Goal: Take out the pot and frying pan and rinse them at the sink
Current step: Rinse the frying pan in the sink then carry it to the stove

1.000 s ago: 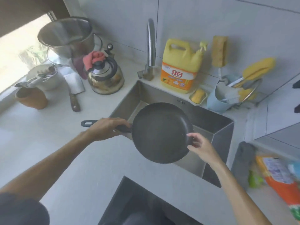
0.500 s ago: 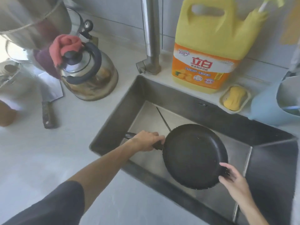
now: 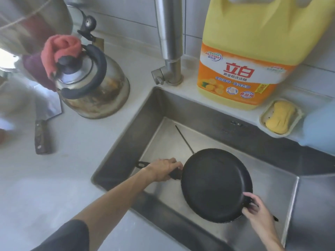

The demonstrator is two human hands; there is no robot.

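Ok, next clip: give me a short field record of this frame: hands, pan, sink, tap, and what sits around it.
left hand: grips the frying pan handle
right hand: holds the pan's far rim
frying pan: black, inside the sink, looks empty
sink: steel; thin dark rod lies on its floor
tap: no water visible
behind sink: yellow detergent jug, soap dish
left counter: kettle, cleaver

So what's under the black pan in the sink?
Under the frying pan you can see the bare metal floor of the sink and a thin dark stick poking out from behind its rim. Whatever lies directly beneath the pan is covered.
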